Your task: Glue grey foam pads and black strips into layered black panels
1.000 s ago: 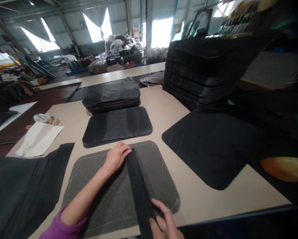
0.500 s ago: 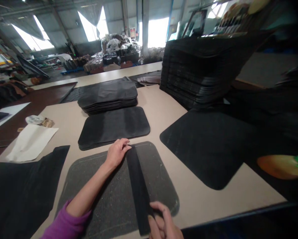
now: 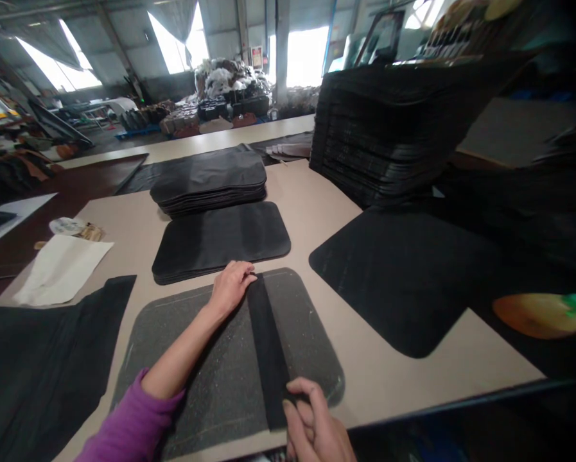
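Lower centre: I have the long, flat, black fabric-like strip (image 3: 269, 350) across a dark-grey, round-cornered board (image 3: 227, 378) | left hand (image 3: 230, 287) pinching its far end, right hand (image 3: 313, 418) its near edge | done, I judge: strip laid straight; left: both ends unreleased | black sheet stack (image 3: 221, 239), centre, untouched

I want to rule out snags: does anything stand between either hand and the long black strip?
Nothing visible does. The left hand is at the far end of the black strip, the right hand by its near end, with no object between. The grey panel lies beneath the strip.
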